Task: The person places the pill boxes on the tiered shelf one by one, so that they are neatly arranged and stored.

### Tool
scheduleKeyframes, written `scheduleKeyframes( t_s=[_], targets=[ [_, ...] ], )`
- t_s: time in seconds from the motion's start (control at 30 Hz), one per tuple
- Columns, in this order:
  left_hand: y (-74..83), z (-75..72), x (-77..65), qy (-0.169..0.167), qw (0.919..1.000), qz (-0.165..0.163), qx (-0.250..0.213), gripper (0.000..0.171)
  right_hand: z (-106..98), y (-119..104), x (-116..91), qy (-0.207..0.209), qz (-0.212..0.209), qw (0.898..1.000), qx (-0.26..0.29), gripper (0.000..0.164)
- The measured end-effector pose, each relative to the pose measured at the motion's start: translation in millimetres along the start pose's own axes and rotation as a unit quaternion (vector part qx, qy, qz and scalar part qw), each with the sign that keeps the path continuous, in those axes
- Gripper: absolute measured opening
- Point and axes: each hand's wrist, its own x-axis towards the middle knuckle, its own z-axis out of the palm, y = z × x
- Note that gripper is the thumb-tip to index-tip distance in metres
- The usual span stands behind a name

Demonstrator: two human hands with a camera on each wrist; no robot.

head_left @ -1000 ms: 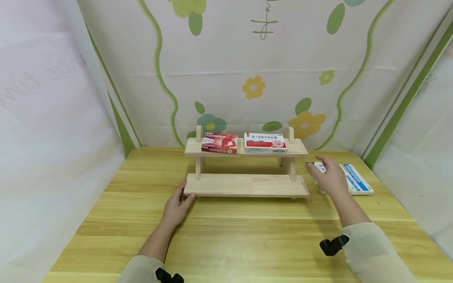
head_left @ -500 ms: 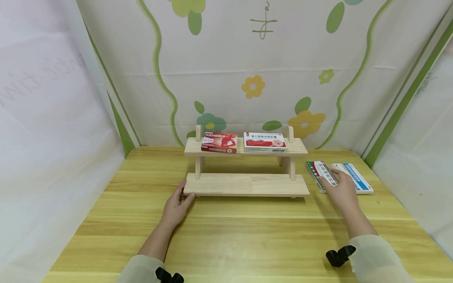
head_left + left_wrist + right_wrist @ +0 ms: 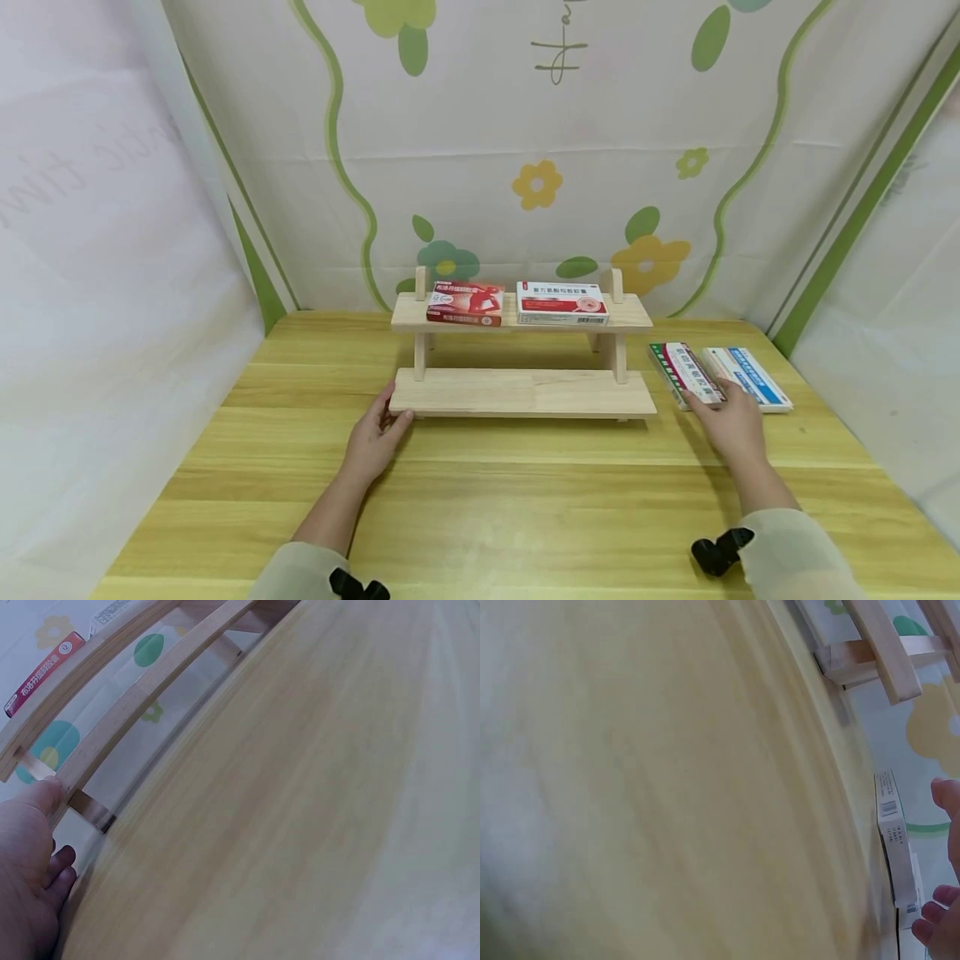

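A two-tier wooden display rack (image 3: 525, 393) stands on the table. My left hand (image 3: 371, 443) holds the left end of its lower shelf; in the left wrist view the thumb (image 3: 43, 793) lies against the shelf end. To the rack's right lie two medicine boxes: a white one with green and maroon bands (image 3: 690, 372) and a white-and-blue one (image 3: 750, 379). Over the near end of the green-and-maroon box is my right hand (image 3: 731, 423), thumb and fingers spread. The right wrist view shows the thumb (image 3: 943, 796) apart from the box (image 3: 900, 847).
A red medicine box (image 3: 465, 302) and a white-and-red one (image 3: 562, 302) lie on the upper shelf. Flower-printed white cloth (image 3: 465, 117) hangs behind the wooden table (image 3: 517, 508) and at both sides. A black wrist device (image 3: 722, 550) sits on the right cuff.
My right hand has drawn back toward me, from over the far end of the green-and-maroon box to its near end, uncovering the box. The left hand has stayed on the rack.
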Motion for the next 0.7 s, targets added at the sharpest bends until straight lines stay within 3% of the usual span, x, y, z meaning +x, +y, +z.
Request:
scheduleKeyframes(
  t_s=[0.37, 0.7],
  targets=[
    [0.7, -0.7, 0.1, -0.005, 0.9999, -0.009, -0.001, 0.069, 6.5, 6.3, 3.3, -0.014, 0.031, 0.999, -0.001, 0.093],
    [-1.7, 0.3, 0.8, 0.000, 1.0000, -0.005, -0.002, 0.070, 11.0, 10.3, 7.8, -0.022, 0.025, 0.999, -0.019, 0.096]
  ],
)
